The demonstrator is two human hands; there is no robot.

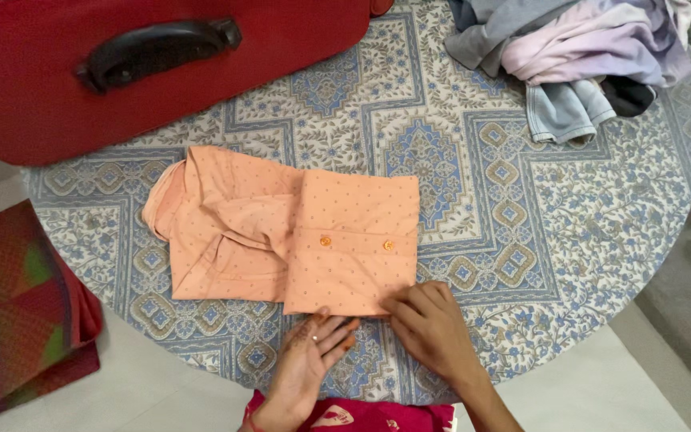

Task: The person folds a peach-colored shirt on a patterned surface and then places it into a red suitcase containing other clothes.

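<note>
Head view: both hands at the near edge of a folded orange shirt.

Folded orange shirt (297, 236) (two small buttons showing) lies flat on the round table's blue patterned tablecloth (521, 240), below the red suitcase (121, 64). Left hand (309, 360) rests palm up, fingers together, tips touching the shirt's near hem. Right hand (429, 324) lies palm down, fingers bent and close, pressing the hem's right corner. Pile of clothes (569, 56) sits well apart, far right.
</note>
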